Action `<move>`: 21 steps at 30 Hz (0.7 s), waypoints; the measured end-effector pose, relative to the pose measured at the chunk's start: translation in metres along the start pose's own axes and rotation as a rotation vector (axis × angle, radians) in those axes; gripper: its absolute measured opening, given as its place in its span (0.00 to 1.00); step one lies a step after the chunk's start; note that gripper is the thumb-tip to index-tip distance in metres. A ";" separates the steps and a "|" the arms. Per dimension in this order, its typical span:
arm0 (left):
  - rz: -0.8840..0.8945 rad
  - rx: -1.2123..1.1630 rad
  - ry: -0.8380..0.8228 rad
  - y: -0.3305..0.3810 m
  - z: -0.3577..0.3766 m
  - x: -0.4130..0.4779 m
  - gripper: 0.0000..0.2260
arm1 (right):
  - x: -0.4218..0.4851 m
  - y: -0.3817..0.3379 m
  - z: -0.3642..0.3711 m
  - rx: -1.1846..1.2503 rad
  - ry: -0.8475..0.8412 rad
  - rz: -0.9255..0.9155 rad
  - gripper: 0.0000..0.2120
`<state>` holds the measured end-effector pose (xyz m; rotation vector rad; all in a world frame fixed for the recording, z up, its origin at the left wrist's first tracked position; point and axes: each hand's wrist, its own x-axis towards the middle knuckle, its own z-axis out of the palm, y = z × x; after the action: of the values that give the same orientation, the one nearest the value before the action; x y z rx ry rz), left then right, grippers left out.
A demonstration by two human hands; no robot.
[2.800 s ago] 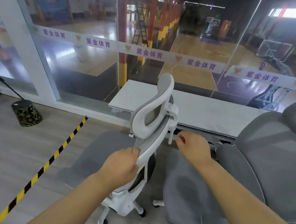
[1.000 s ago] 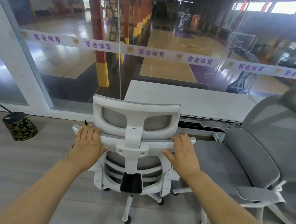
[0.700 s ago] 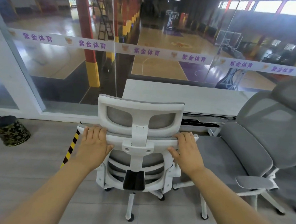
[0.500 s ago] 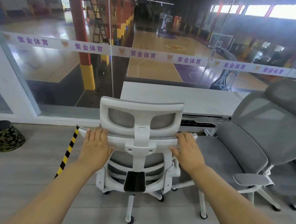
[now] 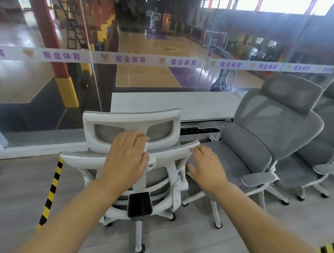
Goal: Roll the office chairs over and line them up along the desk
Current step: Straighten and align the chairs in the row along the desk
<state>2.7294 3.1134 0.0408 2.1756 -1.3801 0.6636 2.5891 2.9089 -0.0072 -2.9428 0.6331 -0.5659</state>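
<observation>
Against the white chair, left hand and right hand, both flat.

The only lettering I can read from my feed stands on the white band running across the glass wall. It carries purple characters, 紫金体育, repeated along its length. I make the phrase out clearly four times, from left of centre to right of centre. At the far left edge only the last character, 育, shows. Between repeats sits a small orange emblem, too blurred to read. Toward the right end the print smears and I cannot read it.
</observation>
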 end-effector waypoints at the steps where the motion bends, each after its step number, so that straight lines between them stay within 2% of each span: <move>1: 0.031 -0.010 -0.008 0.009 0.004 0.006 0.13 | -0.006 0.006 -0.003 -0.013 -0.003 0.017 0.19; 4: 0.106 -0.051 -0.032 0.041 0.024 0.023 0.14 | -0.027 0.033 -0.016 -0.030 -0.005 0.077 0.16; 9: 0.209 -0.133 -0.105 0.102 0.065 0.047 0.12 | -0.066 0.100 -0.041 -0.043 -0.032 0.220 0.18; 14: 0.341 -0.184 -0.180 0.194 0.113 0.078 0.13 | -0.111 0.189 -0.074 -0.061 -0.006 0.379 0.17; 21: 0.398 -0.231 -0.205 0.343 0.189 0.119 0.13 | -0.172 0.330 -0.115 -0.107 -0.016 0.426 0.13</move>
<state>2.4875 2.7846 0.0161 1.8429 -1.9223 0.3958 2.2744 2.6789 -0.0090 -2.7681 1.2782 -0.4724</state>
